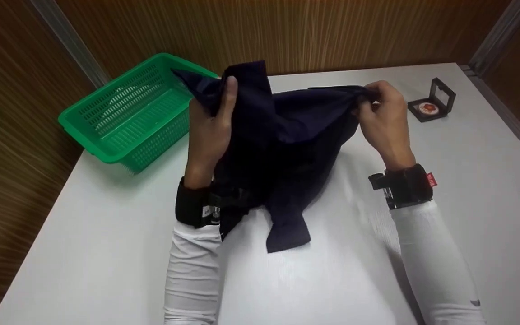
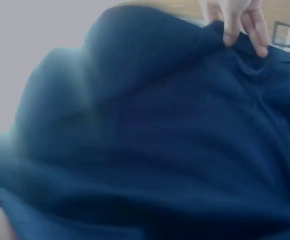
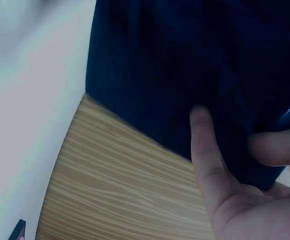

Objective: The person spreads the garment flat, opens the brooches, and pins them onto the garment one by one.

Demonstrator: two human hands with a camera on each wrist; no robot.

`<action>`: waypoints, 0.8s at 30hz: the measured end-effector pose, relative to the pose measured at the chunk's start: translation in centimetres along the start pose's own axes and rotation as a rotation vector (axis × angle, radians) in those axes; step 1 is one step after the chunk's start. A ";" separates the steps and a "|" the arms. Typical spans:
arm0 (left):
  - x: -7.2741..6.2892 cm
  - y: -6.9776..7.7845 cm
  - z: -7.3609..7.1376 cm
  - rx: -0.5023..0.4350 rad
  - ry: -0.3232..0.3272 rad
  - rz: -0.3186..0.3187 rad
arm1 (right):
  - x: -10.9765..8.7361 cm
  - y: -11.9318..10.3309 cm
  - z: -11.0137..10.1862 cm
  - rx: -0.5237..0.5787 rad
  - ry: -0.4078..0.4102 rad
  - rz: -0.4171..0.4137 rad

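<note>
A dark navy piece of fabric point(image 1: 305, 117) is held up in folds between both hands over the white table. At its upper left, my left hand point(image 1: 210, 135) grips a bunched part, thumb upright against the cloth and the other fingers hidden behind it. The right hand point(image 1: 386, 119) pinches the upper right corner between thumb and fingers. Its index finger point(image 3: 204, 145) lies along the cloth in the right wrist view. A flat, straight-ended strip of the fabric dangles low in the middle. The left wrist view is mostly filled by the blurred cloth point(image 2: 149, 130).
A green plastic basket point(image 1: 93, 151) stands at the back left, close to the left hand. On the right, beyond the right hand, a small black open case point(image 1: 443, 97) holds a round red-and-white piece. Wood-grain panels point(image 1: 332, 36) border the white table point(image 1: 106, 253).
</note>
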State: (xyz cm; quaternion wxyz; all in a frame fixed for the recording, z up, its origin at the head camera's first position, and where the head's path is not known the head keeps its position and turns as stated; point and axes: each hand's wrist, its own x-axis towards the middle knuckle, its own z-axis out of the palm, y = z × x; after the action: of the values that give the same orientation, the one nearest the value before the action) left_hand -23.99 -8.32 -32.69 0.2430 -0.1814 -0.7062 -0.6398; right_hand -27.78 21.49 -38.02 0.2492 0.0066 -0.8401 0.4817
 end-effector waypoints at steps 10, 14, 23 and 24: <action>-3.6 4.8 4.3 0.332 -0.809 0.209 | 1.5 1.3 -2.8 0.593 -0.019 0.121; -6.1 5.2 8.8 0.648 -1.143 0.116 | 1.7 2.6 -4.0 0.356 -0.080 0.165; -11.6 4.1 13.3 1.034 -1.491 0.031 | 1.4 5.4 -4.9 -0.223 -0.326 0.201; -11.7 4.1 13.3 1.042 -1.517 0.001 | 1.4 5.7 -4.8 -0.247 -0.341 0.212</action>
State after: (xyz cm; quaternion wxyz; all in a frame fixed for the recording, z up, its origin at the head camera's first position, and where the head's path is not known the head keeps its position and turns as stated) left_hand -13.58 6.03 -36.90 -0.2340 -0.4202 -0.8753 0.0499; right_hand -28.40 28.77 -40.03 0.0505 -0.0310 -0.9186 0.3907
